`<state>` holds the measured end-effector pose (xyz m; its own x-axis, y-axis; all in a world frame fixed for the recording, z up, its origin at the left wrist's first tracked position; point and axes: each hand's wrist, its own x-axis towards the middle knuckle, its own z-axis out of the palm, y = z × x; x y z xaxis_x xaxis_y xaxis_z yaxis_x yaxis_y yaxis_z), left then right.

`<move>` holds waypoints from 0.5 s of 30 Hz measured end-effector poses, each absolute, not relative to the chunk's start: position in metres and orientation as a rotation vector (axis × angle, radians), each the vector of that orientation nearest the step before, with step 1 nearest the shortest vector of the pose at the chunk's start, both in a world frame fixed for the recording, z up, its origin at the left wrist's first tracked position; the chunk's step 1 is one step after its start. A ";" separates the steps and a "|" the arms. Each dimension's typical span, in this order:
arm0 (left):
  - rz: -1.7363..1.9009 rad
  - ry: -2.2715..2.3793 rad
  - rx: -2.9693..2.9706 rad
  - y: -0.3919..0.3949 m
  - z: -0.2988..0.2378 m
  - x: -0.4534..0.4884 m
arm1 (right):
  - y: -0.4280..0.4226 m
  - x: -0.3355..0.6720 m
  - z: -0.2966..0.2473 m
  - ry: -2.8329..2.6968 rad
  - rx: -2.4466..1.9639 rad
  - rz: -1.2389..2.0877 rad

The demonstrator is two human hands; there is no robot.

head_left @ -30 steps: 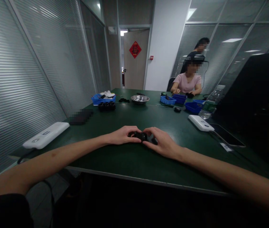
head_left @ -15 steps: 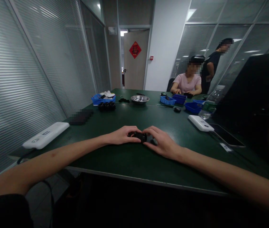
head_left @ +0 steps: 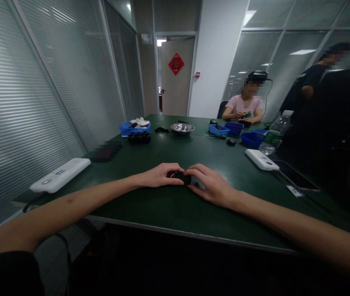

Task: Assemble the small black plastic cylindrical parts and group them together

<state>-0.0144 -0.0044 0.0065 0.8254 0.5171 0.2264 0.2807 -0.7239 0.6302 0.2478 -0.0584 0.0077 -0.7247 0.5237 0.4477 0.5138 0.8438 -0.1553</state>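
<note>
Both my arms stretch out over a dark green table [head_left: 168, 205]. My left hand [head_left: 160, 176] and my right hand [head_left: 209, 183] meet at a small black part [head_left: 181, 176] that rests on the table. The fingers of each hand are curled and pinched on that part, one hand from each side. Most of the part is hidden under my fingers, so its shape is unclear.
White flat devices lie at the left [head_left: 60, 174] and right [head_left: 261, 159], with a phone [head_left: 295, 175] and a water bottle [head_left: 275, 132] nearby. Farther back stand blue bins [head_left: 217, 130], a steel bowl [head_left: 182, 128] and black parts [head_left: 139, 137]. One person sits at the far end, another stands at right.
My hands have stayed on the black part, with my right fingers shifting slightly. The standing person has walked from behind the seated one toward the right.
</note>
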 end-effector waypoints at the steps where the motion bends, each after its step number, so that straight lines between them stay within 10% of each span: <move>1: 0.530 0.580 2.410 -0.004 0.006 -0.014 | -0.059 0.248 0.008 -2.541 -0.748 0.019; 15: 0.521 0.570 2.407 -0.005 0.006 -0.014 | -0.059 0.247 0.008 -2.540 -0.757 -0.014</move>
